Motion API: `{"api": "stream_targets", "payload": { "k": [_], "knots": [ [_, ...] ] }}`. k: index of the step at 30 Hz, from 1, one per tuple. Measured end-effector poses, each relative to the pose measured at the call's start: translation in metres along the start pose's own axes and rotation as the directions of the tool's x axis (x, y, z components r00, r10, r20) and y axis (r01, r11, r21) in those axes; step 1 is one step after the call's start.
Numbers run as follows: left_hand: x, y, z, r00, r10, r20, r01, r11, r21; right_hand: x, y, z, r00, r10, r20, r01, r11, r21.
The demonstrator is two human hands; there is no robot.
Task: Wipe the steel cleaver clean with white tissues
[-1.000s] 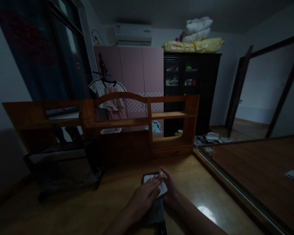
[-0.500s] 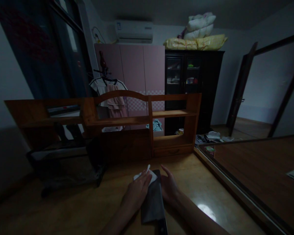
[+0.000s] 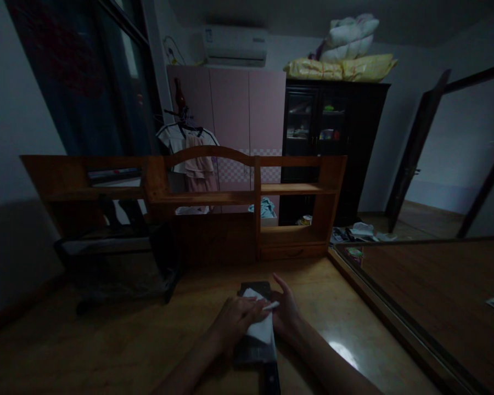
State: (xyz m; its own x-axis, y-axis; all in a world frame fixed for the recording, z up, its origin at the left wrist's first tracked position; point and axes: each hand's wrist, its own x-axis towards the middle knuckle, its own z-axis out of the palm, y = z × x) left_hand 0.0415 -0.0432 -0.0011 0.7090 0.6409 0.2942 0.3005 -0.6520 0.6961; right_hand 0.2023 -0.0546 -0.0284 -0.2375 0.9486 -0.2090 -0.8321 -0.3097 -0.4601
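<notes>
A cleaver [image 3: 249, 354] with a wide grey blade lies in front of me on the wooden tabletop, its black handle [image 3: 271, 377] towards me. Spread over the blade is a white tissue [image 3: 260, 331]. My left hand [image 3: 241, 318] presses this tissue down with closed fingers, and a twisted end of it sticks out to the right. Along the blade's right edge rests my right hand [image 3: 287, 315], thumb raised and apart from the blade. Its other fingers are partly hidden beside the blade, so I cannot tell whether they reach under it.
A wooden shelf unit [image 3: 214, 197] runs along the table's back. At left stands a dark knife block or rack [image 3: 115, 263] with black handles. A raised wooden ledge [image 3: 379, 312] borders the right side. Beyond are a pink wardrobe [image 3: 230, 104] and a dark cabinet [image 3: 362, 148].
My left hand has shifted right across the blade with the tissue, which now covers more of the blade's middle. My right hand stays at the right edge. The view has moved slightly.
</notes>
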Motion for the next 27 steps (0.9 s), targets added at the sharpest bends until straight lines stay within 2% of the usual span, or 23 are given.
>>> {"api": "stream_targets", "payload": {
  "k": [5,7,9,12,16,19,22,24,27],
  "knots": [
    [0.002,-0.011,-0.004,0.972,-0.169,-0.164,0.188,0.977,0.105,-0.002,-0.001,0.004,0.986,0.047,0.157,-0.044,0.999,-0.019],
    [0.002,-0.015,-0.005,0.963,-0.192,-0.188,0.217,0.969,0.121,-0.002,-0.001,0.003,0.982,0.041,0.185,-0.038,0.999,-0.021],
    [0.003,-0.017,-0.005,0.968,-0.169,-0.188,0.193,0.974,0.118,-0.002,-0.002,0.003,0.982,0.029,0.185,-0.026,0.999,-0.019],
    [0.002,-0.012,-0.002,0.991,-0.065,-0.116,0.076,0.992,0.096,-0.003,-0.002,0.002,0.987,0.029,0.161,-0.025,0.999,-0.028],
    [-0.001,-0.002,0.003,0.993,0.090,0.077,-0.087,0.995,-0.040,-0.002,-0.005,-0.001,0.993,0.029,0.118,-0.022,0.998,-0.059],
    [-0.003,-0.004,0.003,0.989,0.083,0.120,-0.057,0.977,-0.206,-0.001,-0.006,-0.004,0.993,0.038,0.111,-0.030,0.997,-0.073],
    [-0.002,-0.005,-0.003,0.997,0.041,0.072,-0.017,0.950,-0.312,0.000,-0.007,-0.004,0.996,0.026,0.085,-0.019,0.997,-0.079],
    [0.000,0.008,-0.012,0.999,0.045,-0.022,-0.050,0.949,-0.312,0.000,-0.007,-0.004,0.996,0.023,0.081,-0.016,0.997,-0.079],
    [-0.004,0.055,-0.024,0.979,0.085,-0.183,-0.136,0.948,-0.286,0.001,-0.006,-0.004,0.995,0.010,0.102,0.000,0.996,-0.090]
  ]
}}
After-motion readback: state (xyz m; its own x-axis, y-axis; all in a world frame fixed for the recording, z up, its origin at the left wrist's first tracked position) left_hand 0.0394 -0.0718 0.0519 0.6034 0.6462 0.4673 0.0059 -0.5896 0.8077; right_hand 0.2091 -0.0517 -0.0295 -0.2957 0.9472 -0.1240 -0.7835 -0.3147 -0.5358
